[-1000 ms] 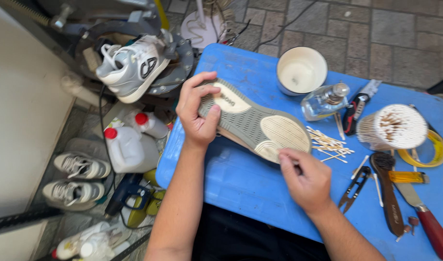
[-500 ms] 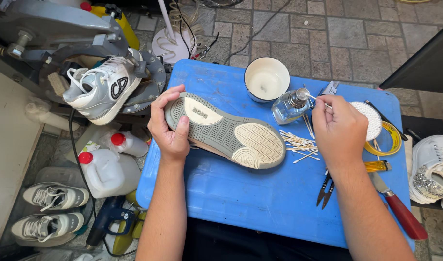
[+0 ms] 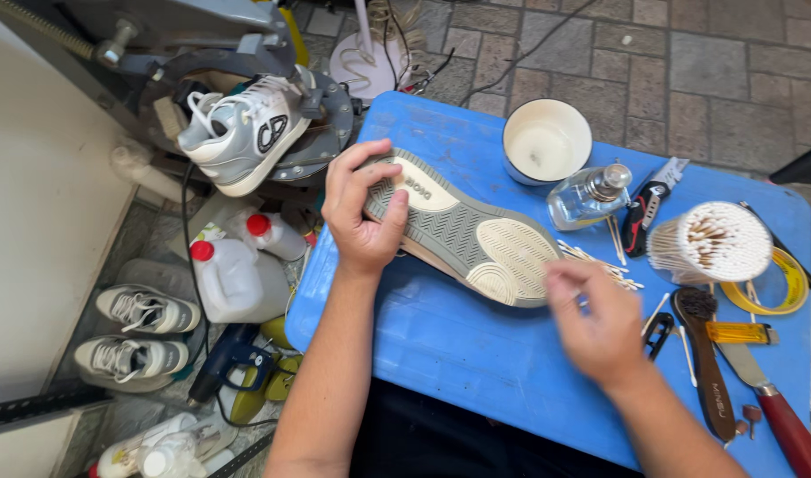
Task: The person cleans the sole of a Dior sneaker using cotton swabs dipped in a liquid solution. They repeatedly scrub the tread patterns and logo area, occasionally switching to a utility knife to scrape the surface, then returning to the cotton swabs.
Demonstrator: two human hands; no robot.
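From the head view, your left hand (image 3: 363,217) is closed around the heel end of the upturned grey-and-cream rubber-soled sneaker (image 3: 463,232), holding it on the blue plastic bench (image 3: 476,372). Your right hand (image 3: 597,323) sits blurred at the toe end, fingers curled; you cannot tell whether it holds anything. Just beyond that hand lie loose cotton swabs (image 3: 600,264), then a small clear glass bottle (image 3: 589,195) and a white round bowl (image 3: 547,142).

Grey stone-paved floor (image 3: 724,62) – white wall (image 3: 42,221) left, blue table (image 3: 476,354).
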